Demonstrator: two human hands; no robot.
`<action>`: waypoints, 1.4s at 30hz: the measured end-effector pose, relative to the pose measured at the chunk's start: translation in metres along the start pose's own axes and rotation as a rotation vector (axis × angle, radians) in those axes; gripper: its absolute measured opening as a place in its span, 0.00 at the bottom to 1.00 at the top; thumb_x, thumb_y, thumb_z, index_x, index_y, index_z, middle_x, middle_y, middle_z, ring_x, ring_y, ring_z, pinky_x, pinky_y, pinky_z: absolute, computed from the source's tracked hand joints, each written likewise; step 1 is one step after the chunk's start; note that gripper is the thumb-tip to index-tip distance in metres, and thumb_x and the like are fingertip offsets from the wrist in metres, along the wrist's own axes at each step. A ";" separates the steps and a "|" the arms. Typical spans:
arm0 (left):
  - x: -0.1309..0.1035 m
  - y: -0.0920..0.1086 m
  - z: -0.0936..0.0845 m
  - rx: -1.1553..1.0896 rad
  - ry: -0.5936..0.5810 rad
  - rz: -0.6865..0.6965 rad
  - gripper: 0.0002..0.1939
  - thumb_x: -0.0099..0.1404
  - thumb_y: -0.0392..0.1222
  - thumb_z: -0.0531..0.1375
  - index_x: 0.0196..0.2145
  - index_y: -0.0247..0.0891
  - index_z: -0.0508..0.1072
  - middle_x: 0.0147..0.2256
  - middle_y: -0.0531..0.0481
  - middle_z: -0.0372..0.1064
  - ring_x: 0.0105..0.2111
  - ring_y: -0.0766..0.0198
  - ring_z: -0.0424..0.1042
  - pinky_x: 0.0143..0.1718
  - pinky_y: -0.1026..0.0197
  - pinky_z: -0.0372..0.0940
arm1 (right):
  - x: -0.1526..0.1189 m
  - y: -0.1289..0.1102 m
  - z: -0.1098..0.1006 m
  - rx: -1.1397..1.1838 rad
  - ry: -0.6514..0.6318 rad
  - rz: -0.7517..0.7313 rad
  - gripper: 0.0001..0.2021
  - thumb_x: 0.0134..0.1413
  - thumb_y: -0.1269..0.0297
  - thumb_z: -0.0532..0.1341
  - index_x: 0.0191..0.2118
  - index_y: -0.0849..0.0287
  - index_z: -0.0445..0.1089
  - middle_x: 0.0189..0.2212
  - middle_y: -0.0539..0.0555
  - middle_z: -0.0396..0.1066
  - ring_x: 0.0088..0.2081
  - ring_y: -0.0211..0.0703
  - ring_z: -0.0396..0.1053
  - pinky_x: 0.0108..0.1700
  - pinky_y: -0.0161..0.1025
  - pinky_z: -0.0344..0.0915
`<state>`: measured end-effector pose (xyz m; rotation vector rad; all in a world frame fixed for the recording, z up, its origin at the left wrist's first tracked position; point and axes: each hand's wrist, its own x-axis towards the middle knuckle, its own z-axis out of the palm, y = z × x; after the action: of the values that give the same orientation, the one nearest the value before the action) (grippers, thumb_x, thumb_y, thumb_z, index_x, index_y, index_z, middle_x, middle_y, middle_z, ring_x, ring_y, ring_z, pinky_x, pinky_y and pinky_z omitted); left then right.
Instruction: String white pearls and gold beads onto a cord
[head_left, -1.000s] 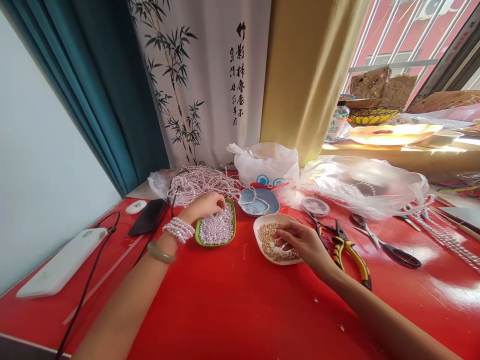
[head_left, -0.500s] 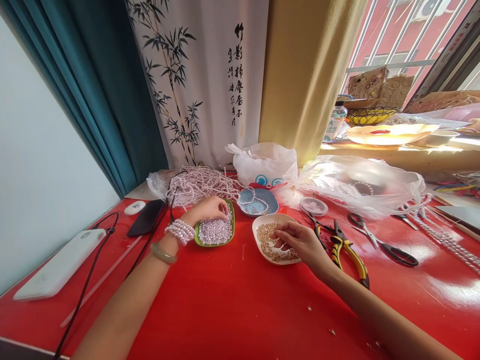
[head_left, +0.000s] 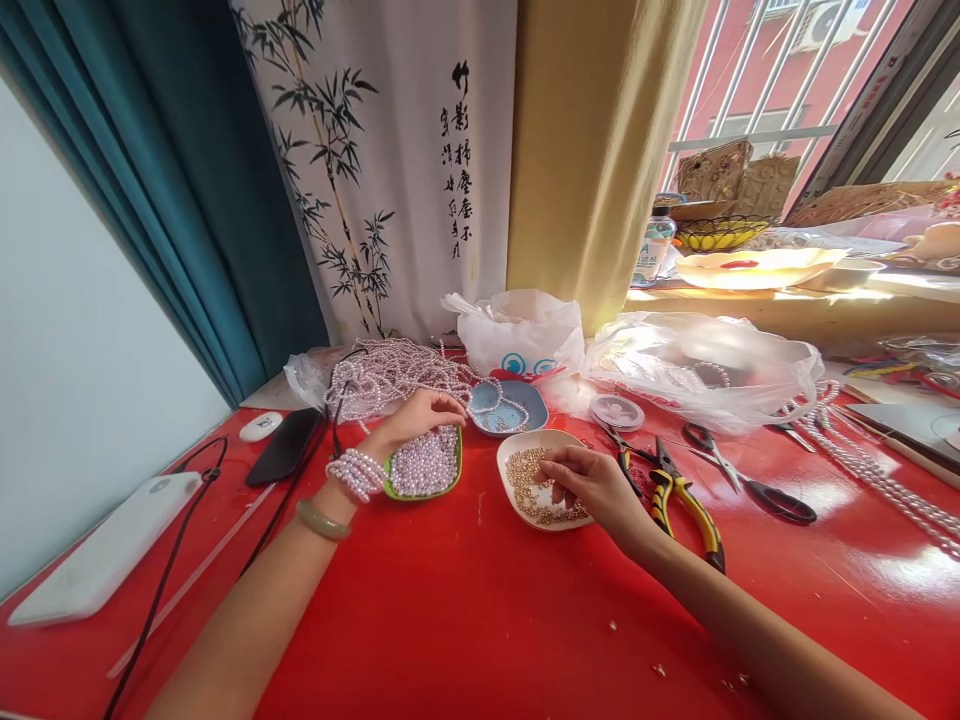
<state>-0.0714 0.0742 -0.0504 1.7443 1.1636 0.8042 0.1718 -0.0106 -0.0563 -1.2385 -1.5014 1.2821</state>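
My left hand (head_left: 420,415), with a pearl bracelet (head_left: 357,474) and a jade-like bangle (head_left: 322,521) on its arm, hovers over the far edge of a green dish (head_left: 459,468). Loose pale pink pearl beads (head_left: 424,465) fill that dish. Its thumb and fingers are pinched together; whatever lies between them is too small to make out. Above a white dish (head_left: 536,440) of small gold beads (head_left: 525,480), my right hand (head_left: 596,487) is closed in a pinch, its fingertips near the beads. I cannot make out what it holds.
Behind are a blue dish (head_left: 529,405), heaped pearl strands (head_left: 397,375) and plastic bags (head_left: 521,330). Yellow-black pliers (head_left: 686,505) and scissors (head_left: 750,480) lie right. A black phone (head_left: 283,447), a white power bank (head_left: 105,550) and cables lie left.
My left hand has risen a little from the pearl beads toward the far rim of the green dish. My right hand stays over the gold beads. The whole view has shifted slightly.
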 end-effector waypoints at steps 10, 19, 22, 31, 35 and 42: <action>-0.013 0.018 0.087 -0.871 -0.077 -0.203 0.12 0.45 0.35 0.65 0.31 0.33 0.72 0.30 0.50 0.69 0.27 0.74 0.66 0.26 0.71 0.60 | -0.007 -0.006 0.008 0.081 -0.014 -0.006 0.12 0.42 0.58 0.58 0.19 0.61 0.65 0.12 0.46 0.61 0.14 0.28 0.53 0.16 0.29 0.49; -0.015 0.013 0.091 -0.922 -0.036 -0.205 0.11 0.44 0.34 0.65 0.28 0.32 0.70 0.28 0.51 0.68 0.25 0.74 0.65 0.25 0.72 0.60 | -0.009 -0.009 0.011 0.075 0.021 0.013 0.09 0.41 0.63 0.58 0.17 0.61 0.64 0.09 0.45 0.57 0.14 0.29 0.52 0.17 0.29 0.48; -0.015 0.013 0.092 -0.911 -0.036 -0.195 0.12 0.43 0.35 0.66 0.28 0.32 0.70 0.28 0.51 0.68 0.25 0.74 0.65 0.25 0.71 0.60 | -0.009 -0.009 0.011 0.072 0.030 0.025 0.09 0.41 0.64 0.58 0.16 0.61 0.64 0.10 0.46 0.59 0.14 0.29 0.52 0.17 0.29 0.48; -0.016 0.014 0.093 -0.881 -0.026 -0.195 0.12 0.41 0.35 0.66 0.26 0.32 0.70 0.26 0.52 0.67 0.25 0.74 0.64 0.25 0.70 0.58 | -0.006 -0.005 0.010 0.043 0.047 0.022 0.09 0.41 0.64 0.57 0.16 0.61 0.63 0.10 0.47 0.60 0.14 0.30 0.53 0.17 0.29 0.48; -0.015 0.013 0.093 -0.879 -0.026 -0.195 0.12 0.41 0.36 0.66 0.26 0.32 0.71 0.27 0.51 0.67 0.25 0.74 0.64 0.26 0.70 0.58 | -0.005 -0.002 0.009 0.055 0.044 0.023 0.09 0.41 0.65 0.57 0.17 0.62 0.63 0.14 0.48 0.63 0.15 0.29 0.54 0.17 0.29 0.48; -0.015 0.012 0.093 -0.855 -0.026 -0.187 0.11 0.42 0.36 0.66 0.26 0.32 0.71 0.26 0.52 0.66 0.25 0.74 0.63 0.26 0.70 0.58 | -0.005 -0.002 0.009 0.059 0.041 0.021 0.07 0.41 0.67 0.56 0.18 0.62 0.62 0.14 0.48 0.63 0.15 0.29 0.54 0.18 0.29 0.48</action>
<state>0.0073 0.0294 -0.0791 0.9216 0.7691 0.9684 0.1640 -0.0177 -0.0560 -1.2379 -1.4158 1.2980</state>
